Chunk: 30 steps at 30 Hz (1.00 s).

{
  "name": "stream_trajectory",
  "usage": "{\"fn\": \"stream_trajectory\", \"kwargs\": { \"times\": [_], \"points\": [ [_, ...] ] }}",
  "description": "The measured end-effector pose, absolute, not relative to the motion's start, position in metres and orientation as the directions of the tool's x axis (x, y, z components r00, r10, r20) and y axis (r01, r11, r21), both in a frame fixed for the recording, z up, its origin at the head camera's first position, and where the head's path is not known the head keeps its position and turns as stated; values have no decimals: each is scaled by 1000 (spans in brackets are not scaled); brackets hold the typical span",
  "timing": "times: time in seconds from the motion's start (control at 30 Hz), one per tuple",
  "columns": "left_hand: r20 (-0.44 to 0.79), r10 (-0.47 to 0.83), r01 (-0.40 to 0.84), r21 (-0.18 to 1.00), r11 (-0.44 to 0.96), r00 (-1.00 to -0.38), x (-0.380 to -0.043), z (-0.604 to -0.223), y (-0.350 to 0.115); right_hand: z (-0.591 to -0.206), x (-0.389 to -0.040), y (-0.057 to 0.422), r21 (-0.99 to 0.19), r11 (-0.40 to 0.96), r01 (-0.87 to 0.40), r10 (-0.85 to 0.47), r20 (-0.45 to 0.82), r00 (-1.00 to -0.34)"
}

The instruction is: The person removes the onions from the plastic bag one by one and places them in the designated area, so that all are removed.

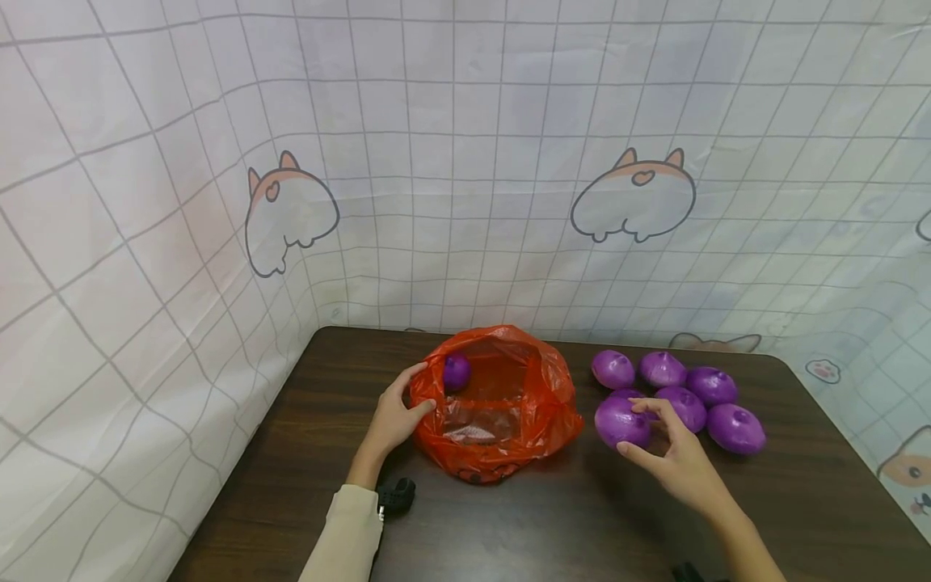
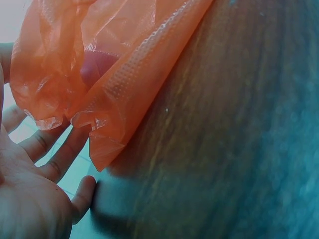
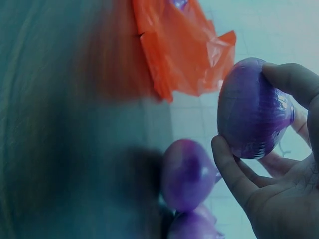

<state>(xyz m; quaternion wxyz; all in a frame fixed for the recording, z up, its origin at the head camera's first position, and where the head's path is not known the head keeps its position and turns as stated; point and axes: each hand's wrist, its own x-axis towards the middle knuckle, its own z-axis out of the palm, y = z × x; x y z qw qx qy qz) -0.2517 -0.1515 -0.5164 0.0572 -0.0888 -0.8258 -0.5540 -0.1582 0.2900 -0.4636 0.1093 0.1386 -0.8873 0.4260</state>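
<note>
A red plastic bag (image 1: 553,396) stands with its mouth wide open on the table, one purple onion (image 1: 456,372) inside at its left. My left hand (image 1: 396,416) holds the bag's left rim, the thumb on the near side and fingers round the outside. In the left wrist view the fingers lie against the thin orange-looking plastic (image 2: 124,89). Right of the bag, my right hand (image 1: 676,461) grips another purple onion (image 1: 621,422) between thumb and fingertips. The right wrist view shows this onion (image 3: 251,109) raised beside the other onions.
Several purple onions (image 1: 709,385) lie grouped at the right back of the dark wooden table (image 1: 509,525). A white grid-patterned cloth (image 1: 465,202) hangs behind and beside the table. A black strap device (image 1: 396,495) sits on my left wrist.
</note>
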Motion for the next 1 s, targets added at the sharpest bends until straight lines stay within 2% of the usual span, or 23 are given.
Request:
{"fn": "stream_trajectory", "kwargs": {
  "times": [0.67, 1.0],
  "points": [
    [204, 78, 218, 902, 371, -976, -252, -517, -152, -485, -149, 316, -691, 658, -301, -153, 269, -951],
    [198, 79, 214, 901, 377, -977, -252, -517, -152, -494, -152, 319, -631, 696, -343, -162, 327, -931]
  ]
}}
